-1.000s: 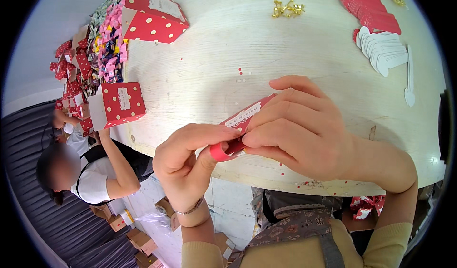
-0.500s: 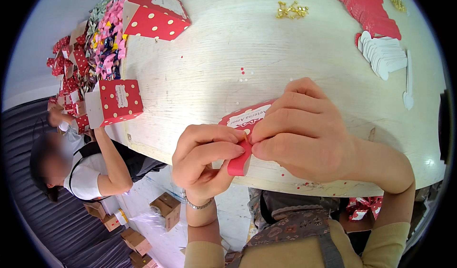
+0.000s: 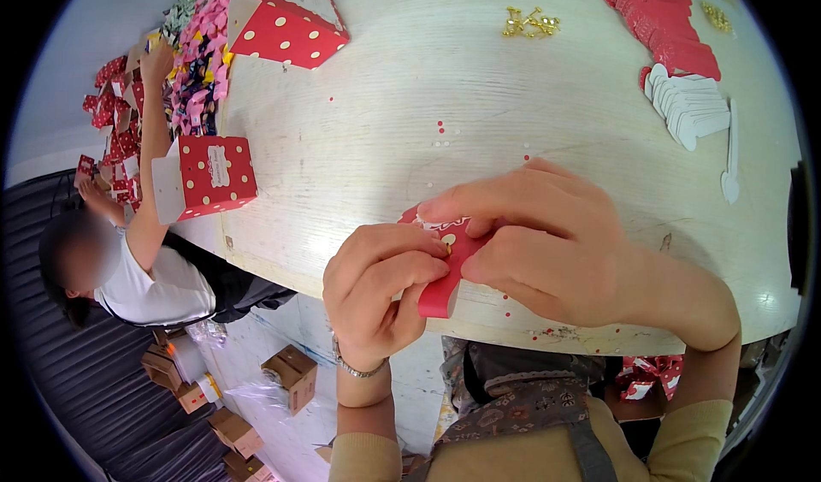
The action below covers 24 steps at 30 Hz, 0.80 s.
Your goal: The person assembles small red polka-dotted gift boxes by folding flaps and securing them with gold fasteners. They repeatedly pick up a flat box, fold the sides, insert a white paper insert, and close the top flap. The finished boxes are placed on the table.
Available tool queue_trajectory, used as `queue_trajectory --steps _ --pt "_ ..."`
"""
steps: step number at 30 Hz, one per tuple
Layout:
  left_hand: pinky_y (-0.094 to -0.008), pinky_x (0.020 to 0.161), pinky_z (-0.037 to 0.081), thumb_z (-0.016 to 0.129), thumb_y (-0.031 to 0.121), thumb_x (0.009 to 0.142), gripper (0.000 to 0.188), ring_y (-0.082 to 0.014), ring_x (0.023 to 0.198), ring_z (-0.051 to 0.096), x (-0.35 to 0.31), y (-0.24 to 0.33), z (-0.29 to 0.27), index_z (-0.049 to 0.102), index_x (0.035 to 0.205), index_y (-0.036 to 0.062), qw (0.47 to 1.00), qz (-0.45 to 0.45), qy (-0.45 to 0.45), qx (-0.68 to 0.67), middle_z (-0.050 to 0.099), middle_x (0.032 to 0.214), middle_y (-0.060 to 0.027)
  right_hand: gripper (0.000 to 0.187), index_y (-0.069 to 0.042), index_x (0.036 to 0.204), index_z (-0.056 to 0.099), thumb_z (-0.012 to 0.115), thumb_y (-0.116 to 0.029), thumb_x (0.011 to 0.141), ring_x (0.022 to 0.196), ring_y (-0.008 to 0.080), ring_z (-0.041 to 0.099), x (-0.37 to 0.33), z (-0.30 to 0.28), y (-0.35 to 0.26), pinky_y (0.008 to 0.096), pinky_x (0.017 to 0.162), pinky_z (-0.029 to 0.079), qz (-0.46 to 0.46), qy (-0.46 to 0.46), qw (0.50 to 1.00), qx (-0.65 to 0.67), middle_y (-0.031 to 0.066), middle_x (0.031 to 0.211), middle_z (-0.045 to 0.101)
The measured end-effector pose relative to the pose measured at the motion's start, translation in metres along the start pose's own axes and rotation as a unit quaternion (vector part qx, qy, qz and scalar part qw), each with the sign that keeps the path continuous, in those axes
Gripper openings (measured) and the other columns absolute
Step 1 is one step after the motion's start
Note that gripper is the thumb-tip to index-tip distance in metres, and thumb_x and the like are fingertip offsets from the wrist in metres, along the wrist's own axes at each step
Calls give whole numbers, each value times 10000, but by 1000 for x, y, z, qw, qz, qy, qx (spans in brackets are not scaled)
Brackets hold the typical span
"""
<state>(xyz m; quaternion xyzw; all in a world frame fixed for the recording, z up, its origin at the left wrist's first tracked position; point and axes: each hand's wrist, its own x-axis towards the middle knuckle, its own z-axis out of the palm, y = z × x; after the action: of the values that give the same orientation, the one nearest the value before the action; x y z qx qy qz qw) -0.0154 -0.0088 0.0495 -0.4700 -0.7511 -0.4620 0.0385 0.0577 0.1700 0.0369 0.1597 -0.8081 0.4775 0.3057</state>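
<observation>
Between my hands, above the near edge of the table, is a red card piece [image 3: 438,297] with pale dots, a white label and a curled lower strip. My left hand [image 3: 385,281] pinches it from the left, thumb and fingers closed at its folded part. A small gold fastener [image 3: 449,248] shows in the card beside those fingertips. My right hand [image 3: 547,251] grips the card's right side, its fingers reaching over the label and hiding much of it; this hand is slightly blurred.
Gold fasteners [image 3: 530,23] lie at the far side. Red card pieces [image 3: 667,24] and white heart-ended strips [image 3: 688,110] are fanned at far right. Two dotted red boxes [image 3: 291,37] stand left, near heaped wrapped sweets [image 3: 205,54]. A co-worker [image 3: 158,285] reaches toward the heap.
My right fingers have shifted from pinching by the fastener to spreading over the card's label. The gold fastener now sits against the card. The co-worker's arm has reached up to the sweets.
</observation>
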Motion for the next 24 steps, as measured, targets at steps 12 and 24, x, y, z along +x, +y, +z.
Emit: queue_trajectory --steps 12,24 --pt "-283 702 537 681 -95 695 196 -185 827 613 -3 -2 7 642 852 17 985 -72 28 -152 559 1040 -137 210 -57 763 601 714 28 608 657 188 584 -3 3 2 288 555 434 -25 16 1000 -4 80 882 649" --pt "-272 634 535 672 -95 686 189 -182 807 621 -1 3 6 639 839 11 994 -60 25 -84 580 1063 -154 160 -54 731 587 706 -28 627 666 201 574 2 -4 4 316 584 435 -96 3 994 -50 55 856 642"
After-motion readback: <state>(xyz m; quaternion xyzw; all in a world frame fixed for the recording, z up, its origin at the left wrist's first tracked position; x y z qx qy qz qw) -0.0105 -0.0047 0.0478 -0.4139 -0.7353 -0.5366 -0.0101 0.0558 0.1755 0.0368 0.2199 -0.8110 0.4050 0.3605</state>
